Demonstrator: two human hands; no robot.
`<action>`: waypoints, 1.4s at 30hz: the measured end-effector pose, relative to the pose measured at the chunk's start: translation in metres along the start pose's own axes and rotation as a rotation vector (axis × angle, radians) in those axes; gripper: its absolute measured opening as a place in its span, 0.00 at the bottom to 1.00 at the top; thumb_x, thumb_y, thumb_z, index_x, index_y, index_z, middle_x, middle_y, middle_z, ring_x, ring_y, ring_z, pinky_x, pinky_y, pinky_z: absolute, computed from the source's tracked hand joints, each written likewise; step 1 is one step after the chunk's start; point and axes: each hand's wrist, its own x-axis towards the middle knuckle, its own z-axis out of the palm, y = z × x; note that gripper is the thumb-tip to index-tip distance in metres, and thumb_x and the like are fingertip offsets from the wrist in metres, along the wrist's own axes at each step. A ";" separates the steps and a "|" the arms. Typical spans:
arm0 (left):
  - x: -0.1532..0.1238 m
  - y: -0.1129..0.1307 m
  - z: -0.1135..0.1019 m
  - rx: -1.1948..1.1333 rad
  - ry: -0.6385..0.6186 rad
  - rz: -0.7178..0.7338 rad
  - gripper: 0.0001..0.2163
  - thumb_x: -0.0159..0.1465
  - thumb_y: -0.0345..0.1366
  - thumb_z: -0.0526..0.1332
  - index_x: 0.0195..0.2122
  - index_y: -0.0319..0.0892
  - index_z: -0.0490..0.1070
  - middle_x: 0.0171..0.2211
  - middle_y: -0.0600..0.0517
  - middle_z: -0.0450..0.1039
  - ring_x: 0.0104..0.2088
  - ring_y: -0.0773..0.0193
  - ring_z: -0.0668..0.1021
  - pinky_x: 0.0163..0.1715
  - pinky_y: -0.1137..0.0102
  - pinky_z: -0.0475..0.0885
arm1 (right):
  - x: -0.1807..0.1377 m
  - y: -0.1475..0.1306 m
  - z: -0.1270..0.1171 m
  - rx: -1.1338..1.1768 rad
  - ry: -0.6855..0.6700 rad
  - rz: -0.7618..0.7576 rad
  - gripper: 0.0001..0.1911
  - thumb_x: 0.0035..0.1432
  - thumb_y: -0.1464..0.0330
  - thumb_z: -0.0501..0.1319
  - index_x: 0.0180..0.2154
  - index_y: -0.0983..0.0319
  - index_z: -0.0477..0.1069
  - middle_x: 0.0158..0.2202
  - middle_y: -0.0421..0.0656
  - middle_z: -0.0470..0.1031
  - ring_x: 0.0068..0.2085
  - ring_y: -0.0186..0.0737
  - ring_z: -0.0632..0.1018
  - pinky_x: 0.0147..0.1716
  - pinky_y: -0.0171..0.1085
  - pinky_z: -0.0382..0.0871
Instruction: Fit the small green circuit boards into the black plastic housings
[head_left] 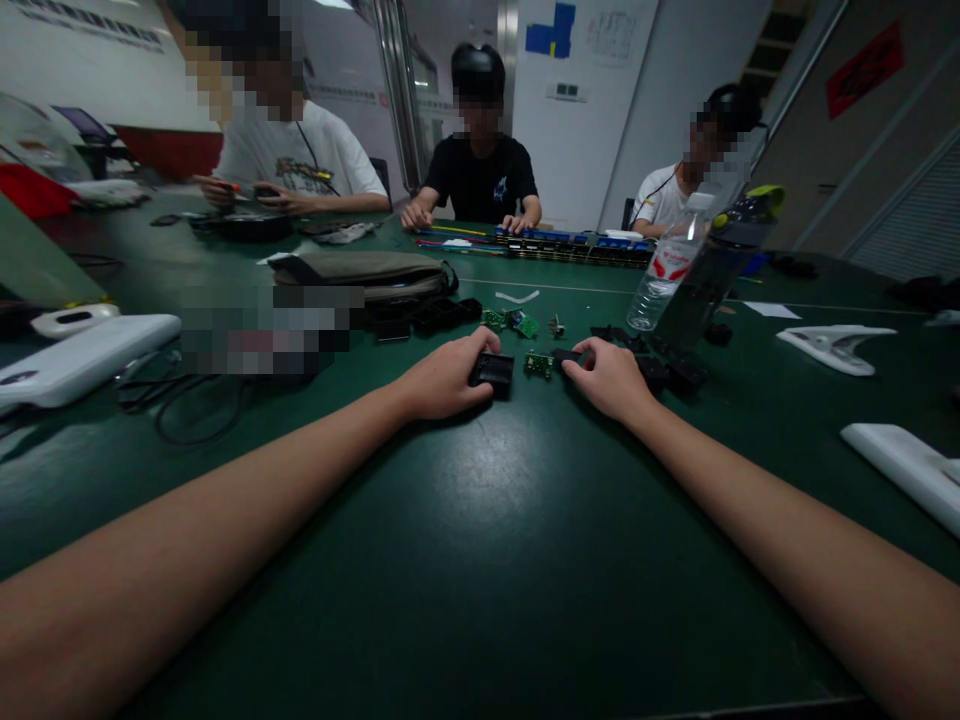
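My left hand [454, 377] is closed around a black plastic housing [496, 374] whose hollow side faces right, low over the green table [480, 560]. Opposite it, my right hand [609, 378] pinches a small black plastic piece [567, 357] between thumb and fingers. Between the two hands lies a small green circuit board [538, 364] with parts mounted on it. Farther back are more green boards [521, 322] and a small component [556, 326]. Several black plastic pieces [679, 374] lie just right of my right hand.
A clear water bottle [670, 265] and a dark bottle [716, 270] stand behind my right hand. A grey pouch [360, 272] and black parts [427, 316] lie at back left. White plastic pieces [836, 345] sit at right, a white case [90, 355] at left. Three people sit across the table.
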 end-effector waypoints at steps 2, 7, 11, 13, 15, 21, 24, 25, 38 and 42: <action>0.000 0.000 0.000 -0.001 0.000 0.002 0.18 0.56 0.38 0.59 0.47 0.42 0.61 0.42 0.46 0.72 0.39 0.56 0.76 0.41 0.63 0.70 | 0.000 0.001 0.000 -0.011 -0.006 -0.002 0.16 0.60 0.61 0.62 0.45 0.63 0.76 0.36 0.47 0.80 0.37 0.47 0.78 0.39 0.41 0.66; 0.000 0.000 0.000 0.001 0.005 0.005 0.18 0.56 0.38 0.59 0.47 0.43 0.60 0.41 0.46 0.72 0.38 0.56 0.75 0.41 0.62 0.70 | -0.001 0.003 0.001 -0.035 -0.012 -0.033 0.15 0.60 0.62 0.62 0.45 0.64 0.75 0.35 0.47 0.79 0.37 0.46 0.77 0.39 0.41 0.66; 0.000 -0.001 0.001 0.008 0.005 0.014 0.18 0.56 0.37 0.60 0.47 0.43 0.60 0.41 0.46 0.72 0.38 0.55 0.76 0.41 0.61 0.70 | -0.003 0.005 0.004 -0.039 0.016 -0.072 0.15 0.59 0.62 0.62 0.45 0.63 0.73 0.37 0.47 0.77 0.37 0.46 0.76 0.38 0.42 0.67; 0.000 -0.001 0.001 0.015 0.008 0.017 0.18 0.56 0.37 0.60 0.47 0.43 0.60 0.41 0.46 0.72 0.39 0.55 0.76 0.41 0.61 0.70 | -0.004 0.006 0.005 -0.048 0.026 -0.093 0.14 0.58 0.62 0.62 0.44 0.62 0.72 0.38 0.48 0.77 0.38 0.47 0.75 0.39 0.42 0.67; 0.000 -0.001 0.001 0.019 0.009 0.018 0.18 0.56 0.38 0.59 0.47 0.43 0.60 0.42 0.46 0.72 0.40 0.54 0.76 0.42 0.60 0.70 | -0.004 0.008 0.006 -0.050 0.039 -0.118 0.13 0.58 0.62 0.62 0.43 0.61 0.72 0.37 0.47 0.76 0.39 0.48 0.75 0.39 0.43 0.67; 0.000 -0.002 0.002 0.019 -0.009 0.013 0.18 0.56 0.37 0.59 0.48 0.43 0.60 0.42 0.45 0.72 0.41 0.54 0.76 0.42 0.61 0.70 | -0.006 0.006 0.009 0.036 0.101 -0.258 0.12 0.61 0.64 0.59 0.45 0.62 0.72 0.39 0.48 0.74 0.42 0.49 0.74 0.43 0.45 0.68; 0.000 -0.003 0.003 0.029 0.001 0.014 0.18 0.57 0.37 0.59 0.48 0.43 0.60 0.42 0.45 0.72 0.40 0.54 0.76 0.42 0.61 0.71 | -0.002 -0.001 0.014 0.053 0.104 -0.369 0.14 0.60 0.65 0.61 0.47 0.62 0.74 0.41 0.50 0.75 0.44 0.50 0.74 0.47 0.47 0.67; 0.000 -0.003 0.003 0.032 0.007 0.019 0.18 0.57 0.36 0.59 0.49 0.43 0.60 0.42 0.46 0.73 0.41 0.54 0.76 0.42 0.60 0.71 | 0.001 -0.004 0.016 0.055 0.099 -0.389 0.15 0.60 0.65 0.62 0.47 0.62 0.74 0.42 0.50 0.75 0.45 0.50 0.74 0.48 0.47 0.67; -0.001 -0.006 0.003 0.022 0.028 0.016 0.19 0.58 0.37 0.61 0.50 0.41 0.64 0.47 0.44 0.73 0.46 0.53 0.76 0.48 0.59 0.71 | 0.009 -0.015 0.017 0.186 0.039 -0.440 0.05 0.55 0.72 0.63 0.36 0.60 0.75 0.37 0.45 0.76 0.42 0.44 0.76 0.45 0.42 0.67; -0.001 -0.008 0.005 0.053 0.044 -0.011 0.18 0.59 0.39 0.61 0.50 0.40 0.66 0.49 0.43 0.71 0.49 0.52 0.74 0.52 0.57 0.70 | 0.003 -0.023 0.009 0.339 0.029 -0.429 0.03 0.58 0.68 0.63 0.36 0.60 0.73 0.37 0.44 0.77 0.39 0.43 0.76 0.43 0.42 0.68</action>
